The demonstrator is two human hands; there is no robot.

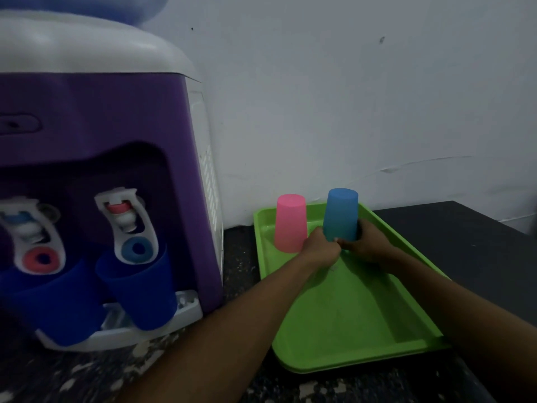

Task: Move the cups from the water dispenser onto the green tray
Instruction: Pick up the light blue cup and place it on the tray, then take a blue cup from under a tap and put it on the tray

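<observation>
A light blue cup (340, 213) stands upside down at the far end of the green tray (363, 321). My right hand (366, 245) grips its lower part from the right, and my left hand (321, 248) holds its base from the left. A pink cup (291, 222) stands upside down on the tray just left of it, touching my left hand's knuckles or nearly so. Two dark blue cups (58, 303) (139, 289) sit upright on the drip tray of the purple water dispenser (101, 117), one under each tap.
The dispenser fills the left side, its white drip tray (186, 309) jutting forward. A pale wall (348, 97) runs close behind the tray. The speckled dark counter (241, 257) shows between dispenser and tray, and a dark surface (465, 228) lies to the tray's right.
</observation>
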